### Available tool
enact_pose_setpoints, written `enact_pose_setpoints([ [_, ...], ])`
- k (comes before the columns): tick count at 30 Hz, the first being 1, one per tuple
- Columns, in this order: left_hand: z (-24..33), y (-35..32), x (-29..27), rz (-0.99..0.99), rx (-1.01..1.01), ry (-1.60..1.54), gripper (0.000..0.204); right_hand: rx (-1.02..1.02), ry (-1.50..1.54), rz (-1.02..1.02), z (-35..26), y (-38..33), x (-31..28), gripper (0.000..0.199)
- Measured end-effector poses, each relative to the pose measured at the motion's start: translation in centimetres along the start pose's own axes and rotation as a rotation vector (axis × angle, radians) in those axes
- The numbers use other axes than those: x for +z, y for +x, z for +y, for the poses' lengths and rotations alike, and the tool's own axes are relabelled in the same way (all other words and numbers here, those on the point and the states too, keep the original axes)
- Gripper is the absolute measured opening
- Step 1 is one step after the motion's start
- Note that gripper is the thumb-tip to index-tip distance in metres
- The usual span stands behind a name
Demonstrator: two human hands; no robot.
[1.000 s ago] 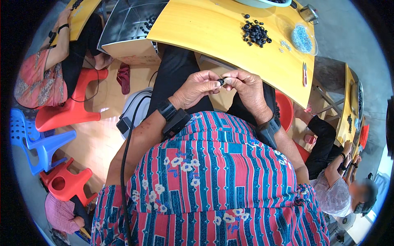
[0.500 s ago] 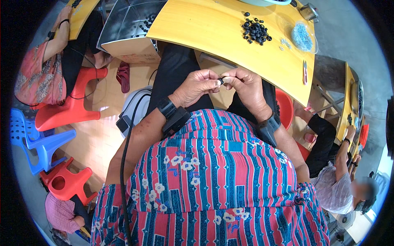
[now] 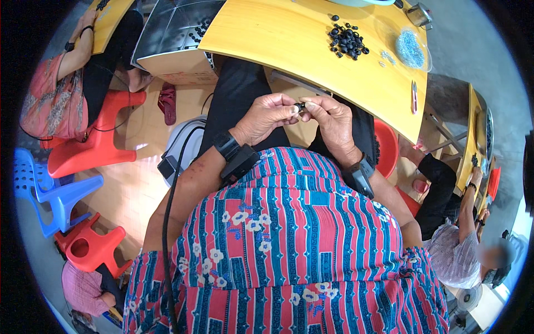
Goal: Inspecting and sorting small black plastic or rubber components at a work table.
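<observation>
A small black part [image 3: 300,107] is pinched between my two hands, above my lap and just short of the table's near edge. My left hand [image 3: 271,116] grips its left side with thumb and forefinger. From the other side, my right hand [image 3: 332,118] is closed on it too, thumb and fingertips together. The fingers cover most of the part, so its exact kind does not show. On the yellow table [image 3: 267,33] lies a pile of small black parts [image 3: 347,43]. Right of the pile is a clear dish of small light-blue pieces [image 3: 410,50], with a few loose pieces [image 3: 387,57] beside it.
Red-handled thread snips [image 3: 414,98] lie near the table's right edge; a metal cup [image 3: 419,15] stands at its far corner. A lined box [image 3: 172,39] holds more black parts. A red basin [image 3: 386,147] sits below. Other people work at both sides, near red stools [image 3: 100,133].
My right fingers have shifted and curled slightly around the black part, turning a little. My left hand stays nearly where it was.
</observation>
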State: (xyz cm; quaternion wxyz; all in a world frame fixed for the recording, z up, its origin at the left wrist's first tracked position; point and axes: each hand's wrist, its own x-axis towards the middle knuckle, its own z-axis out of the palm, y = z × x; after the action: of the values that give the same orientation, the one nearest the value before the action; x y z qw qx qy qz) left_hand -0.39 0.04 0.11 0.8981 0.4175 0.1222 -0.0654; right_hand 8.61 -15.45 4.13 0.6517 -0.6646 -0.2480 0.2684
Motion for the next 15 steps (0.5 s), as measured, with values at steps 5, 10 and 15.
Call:
enact_pose_setpoints([
  [5,-0.2,0.03,-0.36,-0.02,0.011,-0.013,0.014,0.098,0.048,-0.03,-0.18,0.24,-0.23,0.016],
  [10,0.04,-0.08,-0.07,-0.01,0.003,-0.006,0.014,0.103,0.032,-0.041,-0.19,0.4,-0.4,0.016],
  [15,-0.11,-0.05,-0.11,-0.002,0.002,0.021,0.015,0.089,-0.047,-0.042,-0.2,0.36,-0.37,0.014],
])
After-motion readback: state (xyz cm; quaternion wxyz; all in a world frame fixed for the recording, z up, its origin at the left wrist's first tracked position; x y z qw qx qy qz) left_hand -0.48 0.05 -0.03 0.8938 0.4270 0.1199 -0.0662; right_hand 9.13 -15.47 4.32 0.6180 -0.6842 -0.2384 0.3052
